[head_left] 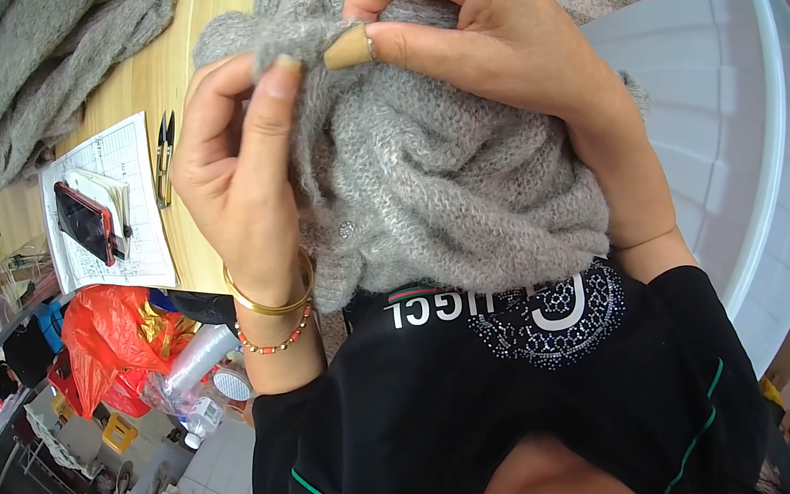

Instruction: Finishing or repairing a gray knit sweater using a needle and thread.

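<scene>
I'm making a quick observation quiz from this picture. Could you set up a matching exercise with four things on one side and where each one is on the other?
Things:
1. Grey knitted garment
2. Tan thimble
3. Thread snips
4. Gold bangle

Places:
A. On the left wrist
B. Lying on the wooden table, beside the printed sheet
C. Held up between the left hand and the right hand
D. On a finger of the right hand, pressed to the knit

Pairs: 1-C, 2-D, 3-B, 4-A
</scene>
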`<action>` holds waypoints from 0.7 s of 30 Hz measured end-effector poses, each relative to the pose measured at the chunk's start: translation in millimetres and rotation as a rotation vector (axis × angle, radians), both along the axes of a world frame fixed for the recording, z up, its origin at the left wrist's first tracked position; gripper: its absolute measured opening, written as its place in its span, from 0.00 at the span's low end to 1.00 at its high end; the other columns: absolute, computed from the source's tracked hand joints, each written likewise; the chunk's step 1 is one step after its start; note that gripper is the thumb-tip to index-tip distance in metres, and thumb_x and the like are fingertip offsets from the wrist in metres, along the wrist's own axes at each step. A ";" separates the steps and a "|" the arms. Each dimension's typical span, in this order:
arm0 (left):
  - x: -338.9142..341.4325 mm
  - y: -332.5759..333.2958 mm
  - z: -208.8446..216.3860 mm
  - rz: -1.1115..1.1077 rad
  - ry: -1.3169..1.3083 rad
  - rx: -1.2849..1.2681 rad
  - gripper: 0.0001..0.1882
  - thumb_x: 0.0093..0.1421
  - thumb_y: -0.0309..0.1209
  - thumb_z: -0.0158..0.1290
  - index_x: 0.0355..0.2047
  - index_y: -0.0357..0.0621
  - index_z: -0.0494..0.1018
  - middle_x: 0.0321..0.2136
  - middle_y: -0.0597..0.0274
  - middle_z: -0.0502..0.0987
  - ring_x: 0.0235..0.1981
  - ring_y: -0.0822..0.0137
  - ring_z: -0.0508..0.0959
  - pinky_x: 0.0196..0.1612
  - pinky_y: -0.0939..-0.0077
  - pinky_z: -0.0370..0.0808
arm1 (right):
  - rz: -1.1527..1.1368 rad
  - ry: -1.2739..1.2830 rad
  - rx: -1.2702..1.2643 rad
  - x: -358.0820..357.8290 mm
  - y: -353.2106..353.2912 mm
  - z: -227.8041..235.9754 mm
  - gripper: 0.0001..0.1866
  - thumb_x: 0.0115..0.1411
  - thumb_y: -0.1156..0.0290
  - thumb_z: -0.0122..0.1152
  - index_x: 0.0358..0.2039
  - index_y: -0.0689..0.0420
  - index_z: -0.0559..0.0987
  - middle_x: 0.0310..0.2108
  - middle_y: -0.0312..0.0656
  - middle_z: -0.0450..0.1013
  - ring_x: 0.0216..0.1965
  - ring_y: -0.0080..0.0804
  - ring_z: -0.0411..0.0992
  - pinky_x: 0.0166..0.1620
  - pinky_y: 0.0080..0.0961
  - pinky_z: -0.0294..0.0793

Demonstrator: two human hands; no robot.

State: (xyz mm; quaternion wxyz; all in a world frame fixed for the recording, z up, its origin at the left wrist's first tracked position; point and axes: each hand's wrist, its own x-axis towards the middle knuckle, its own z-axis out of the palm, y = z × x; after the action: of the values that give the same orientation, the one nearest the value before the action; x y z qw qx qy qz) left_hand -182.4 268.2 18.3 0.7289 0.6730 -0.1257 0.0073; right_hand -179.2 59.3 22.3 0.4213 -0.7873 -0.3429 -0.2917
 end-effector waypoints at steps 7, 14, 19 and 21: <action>7.3 12.4 -2.6 -0.161 0.517 -0.674 0.10 0.66 0.23 0.50 0.46 0.34 0.74 0.42 0.59 0.80 0.45 0.72 0.78 0.52 0.77 0.72 | 0.081 -0.020 0.015 4.7 4.1 -4.7 0.05 0.55 0.74 0.64 0.29 0.63 0.79 0.25 0.42 0.72 0.29 0.33 0.70 0.34 0.27 0.67; 8.6 8.9 -12.5 -0.098 0.332 -0.553 0.06 0.65 0.23 0.51 0.42 0.36 0.75 0.38 0.61 0.80 0.43 0.72 0.78 0.50 0.78 0.73 | 0.222 0.004 0.220 13.7 -4.5 -18.2 0.05 0.56 0.73 0.65 0.30 0.62 0.80 0.26 0.39 0.73 0.30 0.28 0.70 0.35 0.24 0.66; 12.6 18.2 -13.1 -0.127 0.079 -0.304 0.08 0.64 0.25 0.53 0.43 0.37 0.74 0.44 0.57 0.79 0.45 0.70 0.77 0.51 0.77 0.73 | 0.236 -0.037 0.226 15.1 -5.5 -20.5 0.06 0.57 0.72 0.66 0.29 0.61 0.81 0.26 0.37 0.74 0.31 0.25 0.70 0.36 0.23 0.66; 18.7 24.8 -20.2 -0.350 0.227 -0.620 0.12 0.66 0.27 0.51 0.48 0.36 0.73 0.47 0.55 0.78 0.49 0.65 0.77 0.55 0.71 0.72 | 0.243 -0.045 0.211 15.5 -3.4 -20.2 0.06 0.57 0.72 0.66 0.29 0.61 0.81 0.26 0.38 0.74 0.31 0.25 0.70 0.36 0.23 0.67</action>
State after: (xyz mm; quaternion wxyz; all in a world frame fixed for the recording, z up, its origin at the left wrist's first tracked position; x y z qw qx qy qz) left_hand -163.7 293.0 -1.8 0.8977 0.3850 -0.1489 -0.1542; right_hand -163.8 55.9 2.1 0.5259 -0.6847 -0.4124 -0.2908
